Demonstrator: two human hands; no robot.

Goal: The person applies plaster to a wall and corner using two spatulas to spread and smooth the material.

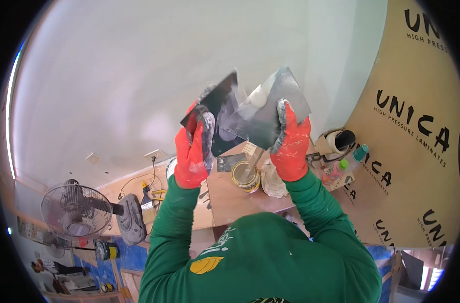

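Observation:
In the head view, my left hand (192,151), in a red glove smudged with white, grips a dark, flat square plastering blade (225,131) streaked with pale paste. My right hand (290,141), gloved the same way, is closed on a grey metal blade (283,86) that carries a lump of white putty (256,98). The inner edges of the two blades meet or overlap in front of a pale wall. Below them on the workbench stand an open tin (240,179) with a stick in it and a crumpled pale bag (274,184).
The workbench (230,207) also holds a paintbrush (148,203), bottles (341,169) and a dark-ended roll (335,140). A fan (76,212) sits at left, with a can (106,251) below it. Brown printed boarding (416,86) covers the right side. A distant person (58,267) shows at lower left.

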